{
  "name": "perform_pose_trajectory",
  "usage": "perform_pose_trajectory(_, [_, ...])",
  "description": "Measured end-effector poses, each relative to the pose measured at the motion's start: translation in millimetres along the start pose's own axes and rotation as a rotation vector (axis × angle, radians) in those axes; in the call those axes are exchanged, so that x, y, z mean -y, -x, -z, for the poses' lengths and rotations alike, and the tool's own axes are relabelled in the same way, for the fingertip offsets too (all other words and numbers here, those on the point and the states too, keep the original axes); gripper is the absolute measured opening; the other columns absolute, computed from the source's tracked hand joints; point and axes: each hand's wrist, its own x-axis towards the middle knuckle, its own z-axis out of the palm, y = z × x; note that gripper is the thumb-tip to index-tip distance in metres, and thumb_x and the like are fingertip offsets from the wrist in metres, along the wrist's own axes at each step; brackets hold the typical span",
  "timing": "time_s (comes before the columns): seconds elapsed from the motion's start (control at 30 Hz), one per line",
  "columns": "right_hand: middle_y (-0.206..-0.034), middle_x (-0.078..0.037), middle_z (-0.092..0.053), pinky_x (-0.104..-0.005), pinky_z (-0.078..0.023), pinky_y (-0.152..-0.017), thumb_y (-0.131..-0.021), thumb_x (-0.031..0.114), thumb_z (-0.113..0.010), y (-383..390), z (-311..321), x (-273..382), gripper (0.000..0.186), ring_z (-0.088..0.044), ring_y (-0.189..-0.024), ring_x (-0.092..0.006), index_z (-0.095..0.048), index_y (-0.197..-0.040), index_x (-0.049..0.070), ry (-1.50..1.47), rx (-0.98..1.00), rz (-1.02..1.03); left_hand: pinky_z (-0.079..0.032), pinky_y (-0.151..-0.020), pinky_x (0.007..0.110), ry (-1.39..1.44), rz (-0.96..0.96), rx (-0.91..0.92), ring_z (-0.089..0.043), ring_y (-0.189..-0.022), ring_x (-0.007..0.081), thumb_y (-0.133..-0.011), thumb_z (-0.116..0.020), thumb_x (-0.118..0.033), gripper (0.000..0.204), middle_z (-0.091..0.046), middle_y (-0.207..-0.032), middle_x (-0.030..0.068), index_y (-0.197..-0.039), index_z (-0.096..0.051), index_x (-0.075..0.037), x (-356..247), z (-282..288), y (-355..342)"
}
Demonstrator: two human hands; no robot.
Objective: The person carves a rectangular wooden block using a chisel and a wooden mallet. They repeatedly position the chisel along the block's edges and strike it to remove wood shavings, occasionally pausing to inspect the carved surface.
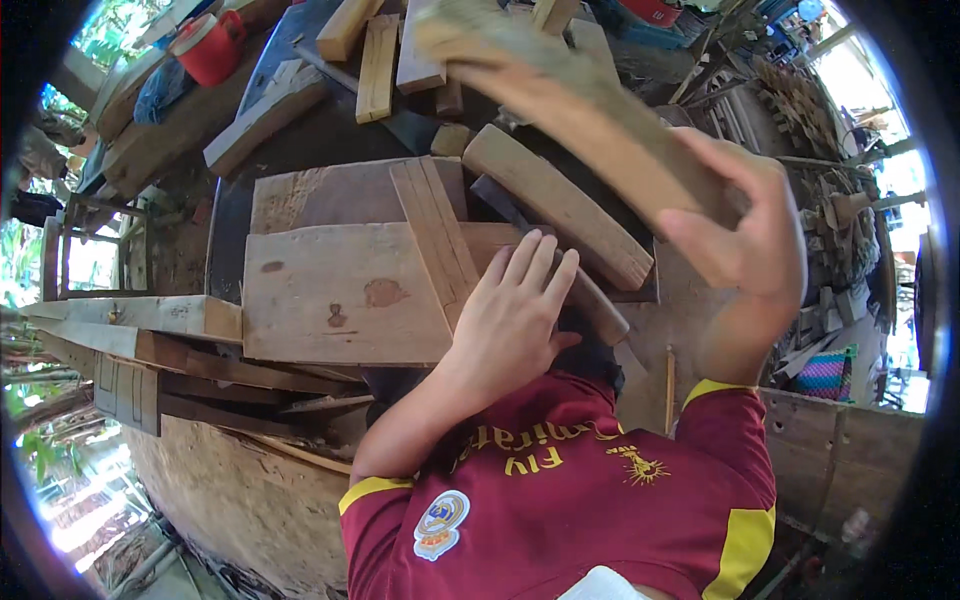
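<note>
R hand: [745, 235] up at chest height, fingers wrapped round end of a long plank [560, 110]; firm grip, thumb on near face.
Plank: lifted clear of the bench, tilted, far end up toward top of view; blurred, so prob. in motion. Touches nothing but the R hand.
L hand: [515, 310] flat, fingers spread, palm down on the wood pile; grips nothing. Fingertips lie over a dark rounded piece [598, 305] just beside the wide board's edge.
Wide board: [340, 295] lies flat on bench, near edge toward the person, w/ reddish knot marks.
Strip: [437, 235] narrow slat lying diagonally across the wide board's R end.
Thick block: [555, 205] pale, lies slantwise beyond the L hand, under the raised plank.
Far pile: short offcuts [375, 65] at top of bench, loose, unsorted.
Red jug: [208, 45] top left, well apart from the hands.
Done so far: judging by layout, one plank picked out of the heap and in hand.
Left: plank not yet set down anywhere; several pieces lie crosswise, unstacked; looks early to mid.
Can't tell: where the plank is headed; its far end is too blurred.
</note>
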Motion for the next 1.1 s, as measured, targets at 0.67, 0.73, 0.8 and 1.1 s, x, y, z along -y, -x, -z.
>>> perform_pose_trajectory(0.67, [-0.103,-0.017,-0.075,-0.0317,-0.051,-0.090,-0.075,0.019,-0.080,4.9,-20.8,-69.4,0.049,-0.070,-0.095,-0.0181,-0.068,-0.115,-0.008,-0.191,-0.167,-0.357,-0.036,-0.115,0.049,0.051,-0.012,-0.005,-0.042,-0.139,0.0366,-0.073,-0.080,-0.034,0.071,-0.050,-0.143,0.0169,-0.136,-0.057,-0.012,5.7,9.9,-0.4])
perform_pose_trajectory(0.73, [-0.103,-0.016,-0.075,-0.0316,-0.051,-0.089,-0.075,0.018,-0.079,4.7,-22.0,-55.3,0.050,-0.069,-0.094,-0.0171,-0.067,-0.116,-0.008,-0.223,-0.143,-0.309,-0.036,-0.115,0.049,0.042,-0.020,0.004,-0.042,-0.140,0.0366,-0.074,-0.080,-0.033,0.069,-0.050,-0.144,0.0176,-0.135,-0.057,-0.011,5.7,9.8,-0.4])
perform_pose_trajectory(0.8, [-0.103,-0.015,-0.074,-0.0318,-0.052,-0.089,-0.075,0.018,-0.079,2.6,-24.9,-39.2,0.050,-0.069,-0.093,-0.0164,-0.066,-0.116,-0.008,-0.244,-0.138,-0.215,-0.036,-0.115,0.049,0.023,-0.035,0.011,-0.043,-0.139,0.0365,-0.074,-0.078,-0.030,0.067,-0.051,-0.144,0.0184,-0.135,-0.057,-0.010,6.9,9.0,-0.5])
perform_pose_trajectory(1.1, [-0.101,-0.025,-0.071,-0.0345,-0.052,-0.089,-0.070,0.023,-0.080,-18.9,-34.0,20.6,0.055,-0.072,-0.096,-0.0309,-0.067,-0.114,-0.007,-0.120,0.128,0.078,-0.036,-0.115,0.047,0.049,-0.053,0.024,-0.045,-0.138,0.0366,-0.074,-0.076,-0.022,0.061,-0.053,-0.141,0.0192,-0.131,-0.059,-0.008,7.3,5.4,1.4])
